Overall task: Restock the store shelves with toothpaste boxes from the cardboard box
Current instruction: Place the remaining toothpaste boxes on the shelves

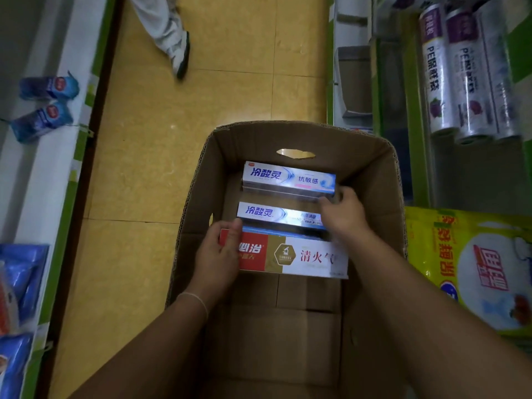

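Observation:
An open cardboard box [198, 180] stands on the yellow floor below me. Inside it lie three toothpaste boxes: a blue and white one [288, 177] at the far end, a second blue and white one [276, 215] in the middle, and a red, gold and white one [305, 256] nearest me. My left hand [216, 254] grips the left end of the red box, thumb on top. My right hand [344, 214] reaches over the right ends of the two blue boxes, fingers curled on the far one's right end.
A shelf [57, 156] on the left carries blue packets. On the right, shelves hold rolls of cling film [466, 76] and a yellow bag [475, 263]. Another person's leg and shoe [175, 44] stand on the floor beyond the box.

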`<state>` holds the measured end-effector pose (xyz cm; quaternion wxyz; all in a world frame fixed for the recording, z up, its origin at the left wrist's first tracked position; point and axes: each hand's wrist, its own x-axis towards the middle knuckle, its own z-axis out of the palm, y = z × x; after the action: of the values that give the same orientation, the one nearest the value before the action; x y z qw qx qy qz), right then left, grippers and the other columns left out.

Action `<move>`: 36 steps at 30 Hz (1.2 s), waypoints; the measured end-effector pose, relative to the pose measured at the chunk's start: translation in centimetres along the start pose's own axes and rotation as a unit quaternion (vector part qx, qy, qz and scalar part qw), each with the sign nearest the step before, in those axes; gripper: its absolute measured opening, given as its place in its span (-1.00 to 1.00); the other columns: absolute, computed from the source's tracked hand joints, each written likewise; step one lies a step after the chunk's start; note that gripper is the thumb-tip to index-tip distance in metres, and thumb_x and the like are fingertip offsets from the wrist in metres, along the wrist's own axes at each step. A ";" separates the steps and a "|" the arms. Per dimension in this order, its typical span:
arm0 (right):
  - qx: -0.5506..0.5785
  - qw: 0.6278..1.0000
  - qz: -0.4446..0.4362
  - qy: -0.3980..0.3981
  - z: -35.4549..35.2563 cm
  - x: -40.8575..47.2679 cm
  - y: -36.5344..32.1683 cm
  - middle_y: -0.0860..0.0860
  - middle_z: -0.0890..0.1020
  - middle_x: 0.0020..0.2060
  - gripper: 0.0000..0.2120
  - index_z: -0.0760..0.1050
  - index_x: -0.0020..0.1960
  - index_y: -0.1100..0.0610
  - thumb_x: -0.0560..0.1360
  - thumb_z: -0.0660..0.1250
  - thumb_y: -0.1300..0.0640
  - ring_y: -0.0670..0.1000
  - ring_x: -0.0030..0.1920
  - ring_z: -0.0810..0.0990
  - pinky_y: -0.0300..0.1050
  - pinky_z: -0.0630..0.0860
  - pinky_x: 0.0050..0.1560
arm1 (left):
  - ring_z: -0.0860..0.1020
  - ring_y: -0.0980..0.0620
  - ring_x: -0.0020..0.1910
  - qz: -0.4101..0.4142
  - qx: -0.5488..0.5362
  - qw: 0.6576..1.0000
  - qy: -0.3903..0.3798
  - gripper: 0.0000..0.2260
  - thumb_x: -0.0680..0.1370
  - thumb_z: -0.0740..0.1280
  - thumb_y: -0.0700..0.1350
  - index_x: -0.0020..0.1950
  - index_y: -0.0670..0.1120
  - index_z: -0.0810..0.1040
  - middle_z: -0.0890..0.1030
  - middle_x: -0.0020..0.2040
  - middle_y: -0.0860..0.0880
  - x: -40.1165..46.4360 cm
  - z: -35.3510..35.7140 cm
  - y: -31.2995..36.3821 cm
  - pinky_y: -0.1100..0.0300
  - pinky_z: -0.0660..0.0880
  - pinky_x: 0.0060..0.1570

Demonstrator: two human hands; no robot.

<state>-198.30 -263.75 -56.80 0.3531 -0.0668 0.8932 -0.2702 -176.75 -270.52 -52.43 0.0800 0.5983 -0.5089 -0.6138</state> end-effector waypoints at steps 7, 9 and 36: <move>-0.144 0.987 -0.076 -0.011 0.4 3.8 -1.3 0.13 0.55 0.22 -0.41 0.28 0.33 0.10 0.41 0.48 0.17 0.21 0.22 0.55 0.02 0.49 0.20 | 0.62 0.17 -0.19 0.016 -0.007 1.000 -0.014 -0.88 0.56 0.21 0.14 -0.04 0.13 0.42 0.60 -0.08 0.08 -0.1 -0.6 0.2 0.38 0.49 -0.35; -0.143 0.986 -0.091 0.001 0.5 3.7 -0.6 0.14 0.57 0.21 -0.40 0.27 0.35 0.11 0.41 0.48 0.18 0.21 0.21 0.56 0.03 0.49 0.18 | 0.63 0.17 -0.18 0.022 -0.007 1.000 -0.017 -0.88 0.56 0.22 0.14 -0.04 0.13 0.43 0.60 -0.08 0.07 0.0 -0.6 0.3 0.37 0.51 -0.33; 0.353 0.919 0.064 -0.167 -0.6 -3.3 1.8 0.09 0.57 0.19 -0.53 0.45 0.26 -0.02 0.48 0.40 0.39 0.06 0.07 0.63 -0.15 0.60 -0.19 | 0.65 0.18 -0.23 0.045 0.008 0.999 -0.029 -0.81 0.56 0.22 0.11 0.06 0.03 0.46 0.62 -0.07 0.00 -3.3 -1.6 0.5 0.38 0.51 -0.37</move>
<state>-196.12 -260.92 -55.37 0.5141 0.0757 0.6707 -0.5292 -174.77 -269.24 -49.50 0.0880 0.5574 -0.5427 -0.6222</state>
